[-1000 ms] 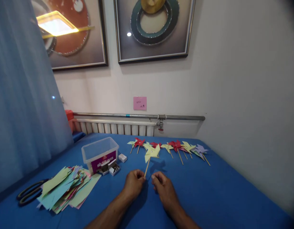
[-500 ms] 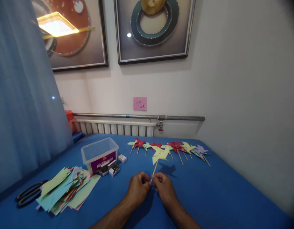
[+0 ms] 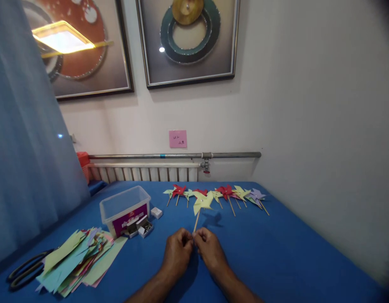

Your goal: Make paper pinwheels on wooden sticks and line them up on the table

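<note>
A pale yellow paper pinwheel (image 3: 202,203) stands nearly upright in front of me on a thin wooden stick. The fingertips of my left hand (image 3: 179,249) and my right hand (image 3: 210,249) pinch the low end of that stick from both sides, just above the blue tabletop (image 3: 295,256). Both hands are closed, and their fingertips hide the stick's bottom. Behind the held one, more pinwheels lie in a row, among them a red one (image 3: 225,192), a yellow one (image 3: 240,193) and a purple one (image 3: 256,195).
Left of my hands stands a clear plastic tub (image 3: 125,210) with a purple label. Small open boxes (image 3: 144,227) and a white box (image 3: 156,212) sit beside it. Coloured paper pieces (image 3: 77,261) are heaped at the left, partly over black-handled scissors (image 3: 27,269). A radiator (image 3: 144,172) lines the wall.
The whole view has shifted, so most things sit further left in the picture. Both hands keep their pinch on the pinwheel's stick, now closer together at its low end.
</note>
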